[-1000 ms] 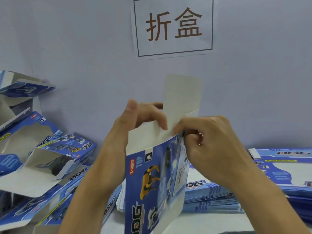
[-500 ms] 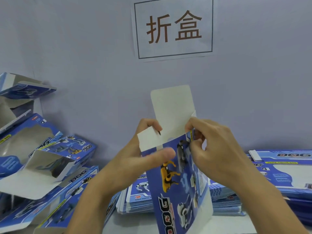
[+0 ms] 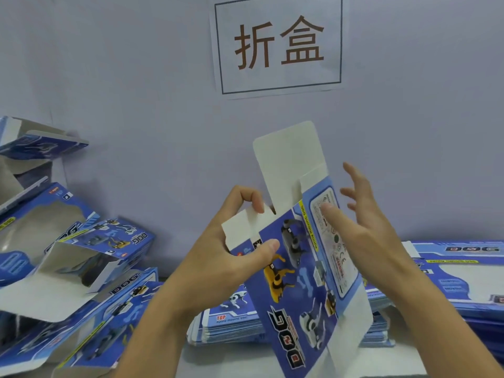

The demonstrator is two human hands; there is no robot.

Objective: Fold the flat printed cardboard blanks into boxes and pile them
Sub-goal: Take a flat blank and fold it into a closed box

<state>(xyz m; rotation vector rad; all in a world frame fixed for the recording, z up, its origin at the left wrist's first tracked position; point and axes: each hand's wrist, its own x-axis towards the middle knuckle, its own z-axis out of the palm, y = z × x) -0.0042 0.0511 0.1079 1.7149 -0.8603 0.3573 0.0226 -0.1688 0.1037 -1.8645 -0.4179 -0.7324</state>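
A blue printed cardboard box [image 3: 294,282] with robot-dog pictures stands tilted in front of me, its white top flap [image 3: 289,159] sticking up. My left hand [image 3: 231,257] grips its upper left corner, thumb on the printed face and fingers curled over a small white side flap. My right hand [image 3: 362,230] is beside the box's right side panel with fingers spread; a fingertip touches the label panel.
Folded boxes [image 3: 81,255] lie heaped at the left. A stack of flat blanks [image 3: 226,326] sits on the table behind the box, and another flat stack [image 3: 458,274] lies at the right. A paper sign [image 3: 278,45] hangs on the wall.
My right hand has let go of the box's top right edge and spread its fingers. The box has turned, showing its side panel, and the top flap stands higher.
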